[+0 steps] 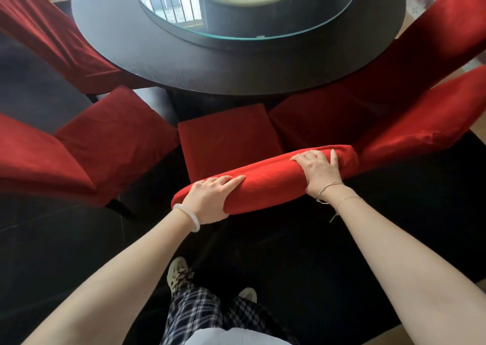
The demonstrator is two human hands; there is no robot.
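Presently, the round dark bench (236,63) stands ahead, flanked by neighbouring chairs (79,147). The middle chair (226,137) sits just short of the bench edge, between those neighbours. The left hand (210,200) and right hand (319,171) each grip its padded top, one near each end. Judged step: positioning the chair. The next move calls for even force from both hands, keeping it square and off the neighbours.

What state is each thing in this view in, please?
Middle chair: upright, seat empty, held by the top of its back.
Left hand: grips the chair's back.
Right hand: grips the chair's back.
Glass turntable: flat on the round table.
Chair on the left: upright, seat empty.
Chair on the right: upright, seat empty.
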